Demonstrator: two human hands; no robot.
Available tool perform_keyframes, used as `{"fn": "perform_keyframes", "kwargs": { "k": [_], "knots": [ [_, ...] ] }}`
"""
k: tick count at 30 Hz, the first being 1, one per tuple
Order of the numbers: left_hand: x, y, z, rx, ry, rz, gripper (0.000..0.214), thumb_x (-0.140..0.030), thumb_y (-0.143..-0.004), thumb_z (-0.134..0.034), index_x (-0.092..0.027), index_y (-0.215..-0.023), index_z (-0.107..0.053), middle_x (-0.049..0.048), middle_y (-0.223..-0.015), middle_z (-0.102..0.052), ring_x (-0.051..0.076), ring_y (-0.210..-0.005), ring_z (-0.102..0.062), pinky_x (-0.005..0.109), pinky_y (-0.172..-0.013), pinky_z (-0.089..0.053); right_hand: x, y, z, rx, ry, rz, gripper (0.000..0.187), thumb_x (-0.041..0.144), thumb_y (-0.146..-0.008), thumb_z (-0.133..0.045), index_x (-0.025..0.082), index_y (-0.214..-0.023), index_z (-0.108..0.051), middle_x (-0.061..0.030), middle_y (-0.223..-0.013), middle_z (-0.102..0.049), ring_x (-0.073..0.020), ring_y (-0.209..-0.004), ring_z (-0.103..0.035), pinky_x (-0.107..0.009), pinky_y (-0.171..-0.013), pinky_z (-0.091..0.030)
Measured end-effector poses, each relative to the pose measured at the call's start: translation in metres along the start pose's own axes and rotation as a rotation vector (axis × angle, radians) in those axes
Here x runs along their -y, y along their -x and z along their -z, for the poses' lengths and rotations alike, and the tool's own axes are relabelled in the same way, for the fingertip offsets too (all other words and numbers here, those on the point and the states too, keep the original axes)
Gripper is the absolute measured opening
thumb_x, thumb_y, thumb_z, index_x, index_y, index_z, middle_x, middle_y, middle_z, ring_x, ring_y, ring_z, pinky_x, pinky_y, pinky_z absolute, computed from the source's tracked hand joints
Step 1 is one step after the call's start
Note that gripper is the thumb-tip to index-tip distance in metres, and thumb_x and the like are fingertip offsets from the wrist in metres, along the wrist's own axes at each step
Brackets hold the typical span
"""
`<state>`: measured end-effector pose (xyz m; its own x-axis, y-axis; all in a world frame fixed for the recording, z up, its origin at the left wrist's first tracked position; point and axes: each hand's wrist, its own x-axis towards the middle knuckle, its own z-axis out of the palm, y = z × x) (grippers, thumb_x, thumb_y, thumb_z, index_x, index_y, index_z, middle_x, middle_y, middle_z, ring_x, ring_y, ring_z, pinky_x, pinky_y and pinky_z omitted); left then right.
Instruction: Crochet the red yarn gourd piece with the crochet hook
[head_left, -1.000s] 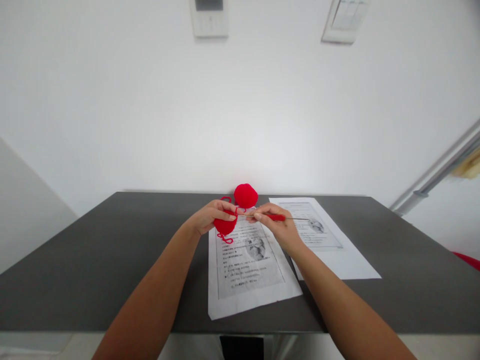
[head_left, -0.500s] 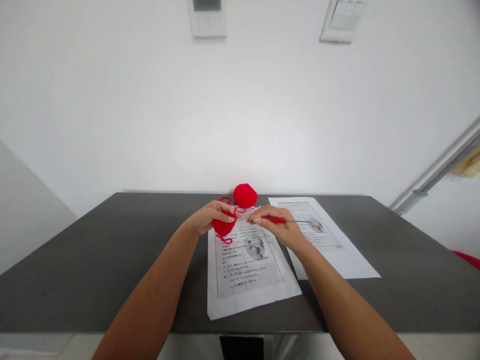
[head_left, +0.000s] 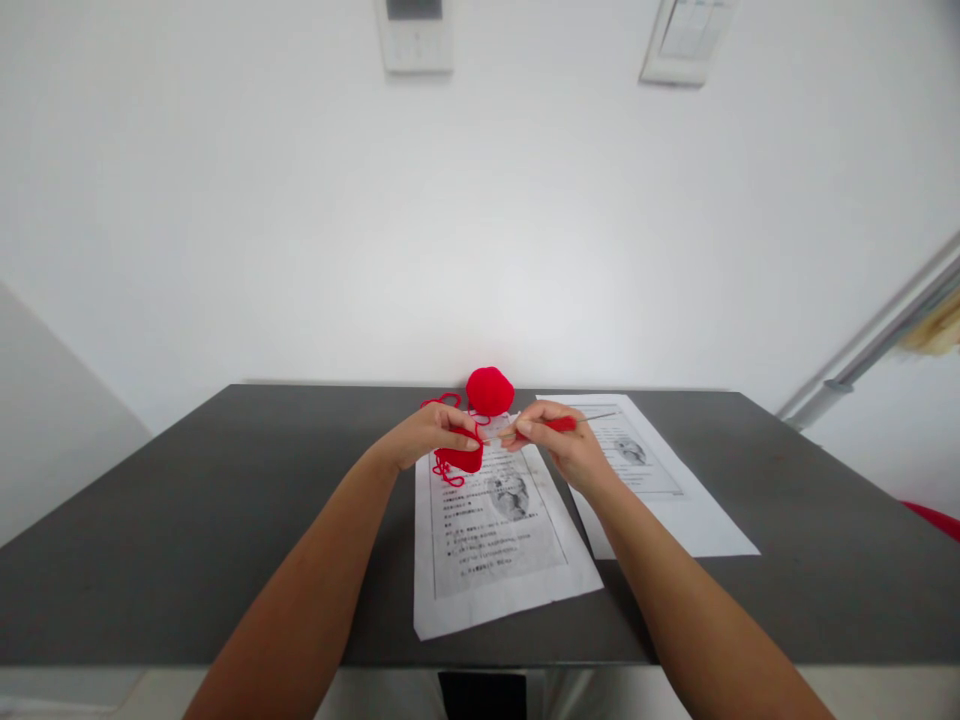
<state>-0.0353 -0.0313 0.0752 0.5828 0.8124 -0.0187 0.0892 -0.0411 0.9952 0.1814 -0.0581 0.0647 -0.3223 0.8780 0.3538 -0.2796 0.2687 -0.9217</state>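
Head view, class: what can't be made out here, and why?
In the head view:
The red yarn piece: partly hidden by the left hand.
Tip of the red-handled tool: too small to tell its shape.
Print on the front sheet: too small and blurred.
The dark screen: cut off by the top edge.

Facing you, a plain white wall (head_left: 480, 220) rises behind a dark grey table (head_left: 225, 520), whose far edge runs along it. High on the wall you see a white panel (head_left: 415, 40) with a dark screen and, to its right, a pale switch plate (head_left: 686, 42). Soft light is brightest near the wall's middle, dimming outward. At your far right, a grey pole (head_left: 874, 355) slants beside a blurred tan object (head_left: 934, 330).
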Motion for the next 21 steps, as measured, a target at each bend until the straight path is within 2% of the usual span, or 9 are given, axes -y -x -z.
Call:
{"fn": "perform_keyframes", "kwargs": {
  "k": [10, 15, 18, 21],
  "knots": [
    [-0.004, 0.001, -0.005, -0.01, -0.023, -0.001, 0.014, -0.023, -0.059, -0.077, -0.015, -0.07, -0.073, 0.0006, -0.069, -0.067, 0.012, -0.067, -0.057, 0.027, -0.071, -0.043, -0.001, -0.002, -0.005, -0.011, -0.232, -0.124, 0.018, 0.031, -0.07, -0.076, 0.016, -0.067, -0.067, -0.0031, -0.067, -0.072, -0.0149, -0.061, -0.069, -0.024, -0.059, -0.058],
    [-0.004, -0.001, -0.008, -0.082, 0.036, -0.018, 0.018, -0.023, -0.056, -0.08, -0.014, -0.069, -0.073, 0.0013, -0.07, -0.068, 0.013, -0.067, -0.057, 0.027, -0.07, -0.043, -0.006, -0.005, -0.005, -0.043, -0.3, -0.142, 0.019, 0.032, -0.07, -0.077, 0.017, -0.066, -0.065, -0.0032, -0.07, -0.073, -0.0133, -0.061, -0.069, -0.021, -0.058, -0.058],
    [-0.001, -0.002, -0.008, -0.135, 0.062, -0.022, 0.022, -0.022, -0.054, -0.081, -0.014, -0.073, -0.073, 0.0023, -0.071, -0.07, 0.013, -0.069, -0.059, 0.028, -0.072, -0.044, -0.009, -0.005, -0.009, -0.056, -0.281, -0.121, 0.019, 0.032, -0.071, -0.076, 0.017, -0.066, -0.064, -0.002, -0.07, -0.072, -0.0124, -0.062, -0.069, -0.02, -0.06, -0.057],
    [0.002, -0.004, -0.008, -0.179, 0.129, -0.027, 0.022, -0.021, -0.053, -0.082, -0.014, -0.071, -0.072, 0.0017, -0.069, -0.07, 0.012, -0.066, -0.059, 0.027, -0.07, -0.044, -0.011, -0.003, -0.014, -0.113, -0.18, -0.01, 0.016, 0.033, -0.077, -0.07, 0.019, -0.072, -0.065, -0.0012, -0.073, -0.072, -0.0136, -0.066, -0.068, -0.024, -0.063, -0.057]
  ]
}}
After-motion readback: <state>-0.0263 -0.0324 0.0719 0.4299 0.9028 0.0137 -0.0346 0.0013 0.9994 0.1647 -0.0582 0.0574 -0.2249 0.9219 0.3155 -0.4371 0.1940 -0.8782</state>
